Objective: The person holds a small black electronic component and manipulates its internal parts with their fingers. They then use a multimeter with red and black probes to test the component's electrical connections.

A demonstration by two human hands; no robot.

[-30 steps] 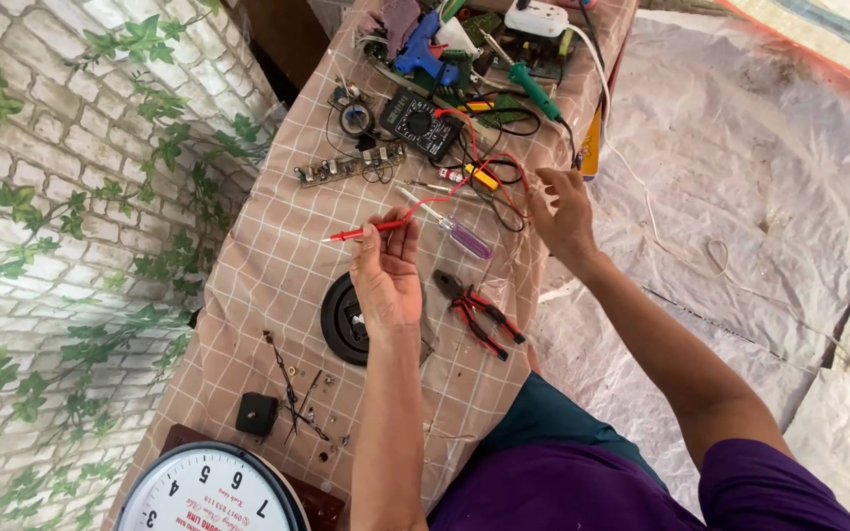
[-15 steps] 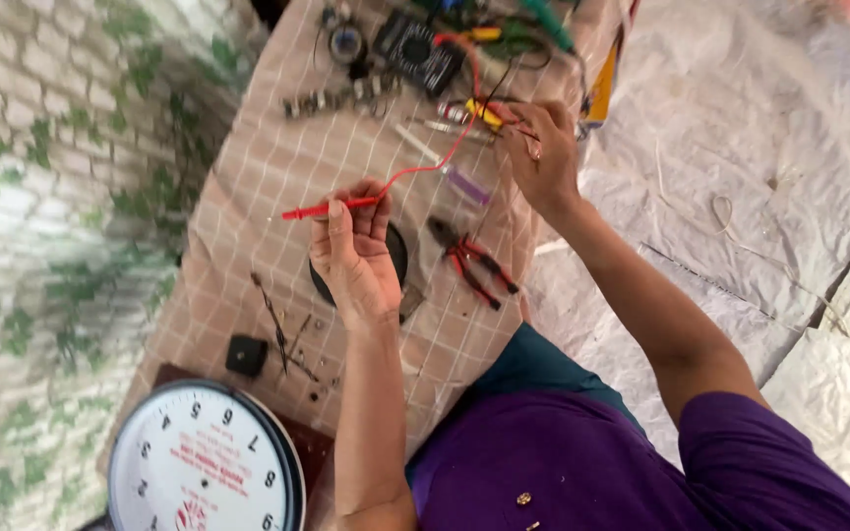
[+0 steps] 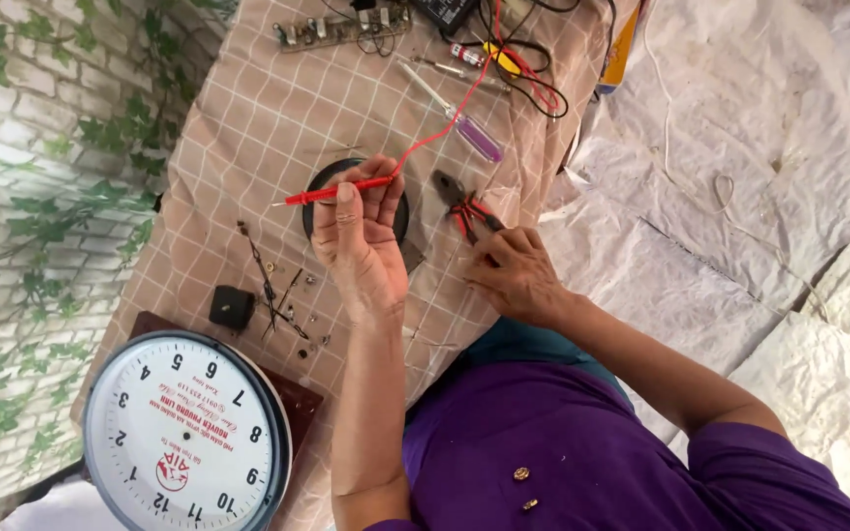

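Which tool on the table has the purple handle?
The slim screwdriver with the see-through purple handle, lying past the black round disc. The pliers by the right hand have red-and-black handles, and the probe in the left hand is red.

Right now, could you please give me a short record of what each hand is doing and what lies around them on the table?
left hand: holds a red probe with a red wire
right hand: on the red-handled pliers
under left hand: black round part
near edge: white wall clock, black clock movement, loose clock hands
far side: purple-handled screwdriver, circuit strip
surface: checked tablecloth
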